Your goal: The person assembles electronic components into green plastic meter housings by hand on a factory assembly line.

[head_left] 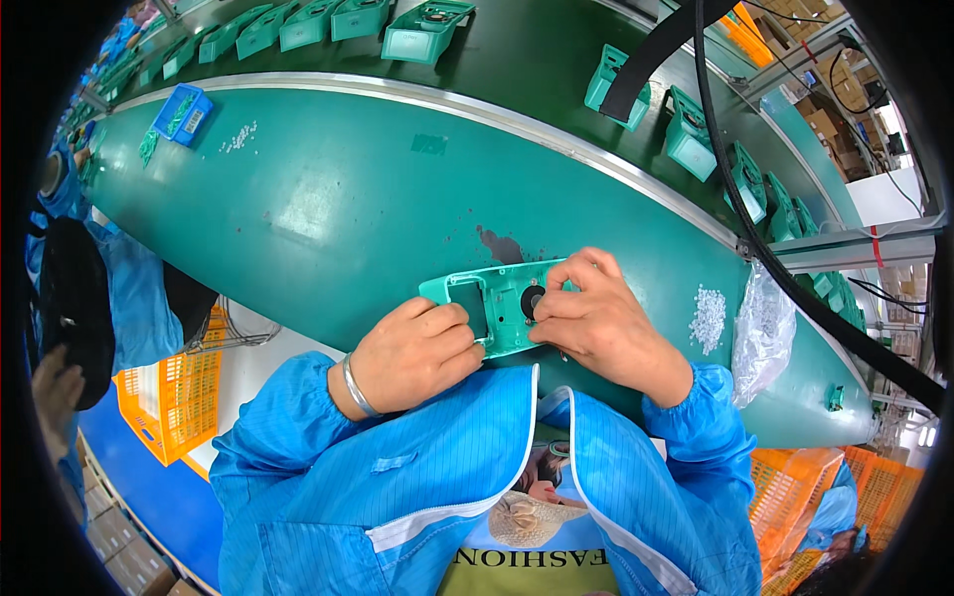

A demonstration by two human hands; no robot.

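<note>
A green plastic housing (509, 316), open side up, sits tilted on the green table close in front of me. My left hand (422, 353) is closed around its left end, beside a rectangular opening, with the thumb on the near edge. Inside the housing, right of the middle, is a round black part (532, 298) that looks like a small speaker. My right hand (601, 323) reaches over the right end with thumb and fingers pinched together beside that round part. Whatever those fingertips hold is hidden.
Small whitish pieces (708, 320) lie heaped beside a clear plastic bag (765, 333) on the right. A blue bin (183, 114) stands far left. Beyond a metal rail, a conveyor carries several green housings (422, 40). A black cable (730, 169) hangs at right. Orange crates (184, 387) flank me; a person is at left.
</note>
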